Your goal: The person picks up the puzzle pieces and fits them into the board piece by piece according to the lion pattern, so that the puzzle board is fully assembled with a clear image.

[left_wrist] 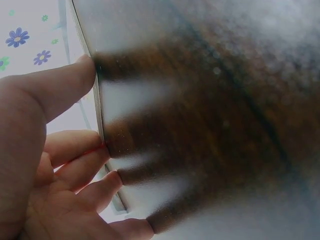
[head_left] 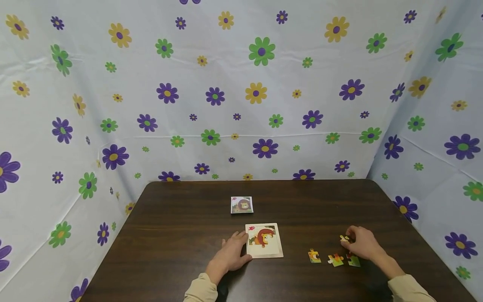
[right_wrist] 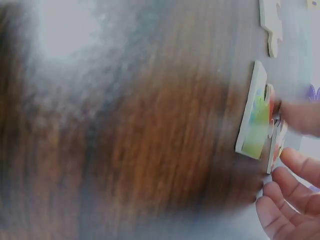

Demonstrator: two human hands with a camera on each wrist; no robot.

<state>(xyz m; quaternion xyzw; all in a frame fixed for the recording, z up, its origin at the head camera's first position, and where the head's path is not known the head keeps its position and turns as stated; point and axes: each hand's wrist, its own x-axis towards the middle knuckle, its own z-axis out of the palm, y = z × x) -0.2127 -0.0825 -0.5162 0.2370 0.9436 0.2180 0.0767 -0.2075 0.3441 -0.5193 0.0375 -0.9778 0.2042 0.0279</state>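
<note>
A square wooden puzzle board (head_left: pixel 268 251) lies on the table, its upper part filled with pieces of a lion picture and its lower part bare wood. My left hand (head_left: pixel 231 252) rests at the board's left side, thumb by the near corner and fingers spread along the edge. On the right, my right hand (head_left: pixel 363 243) pinches a yellowish puzzle piece (head_left: pixel 344 238) between thumb and index finger, low over the table. Just below that hand lies a green piece (head_left: pixel 354 261), partly covered by it. Beside this are a red-and-green piece (head_left: pixel 336 260) and an orange piece (head_left: pixel 314 256).
Behind the board lies a small card (head_left: pixel 242 205) with a lion picture. The dark wooden table (head_left: pixel 181 218) meets a white flower-print curtain (head_left: pixel 234 84) along its back and sides.
</note>
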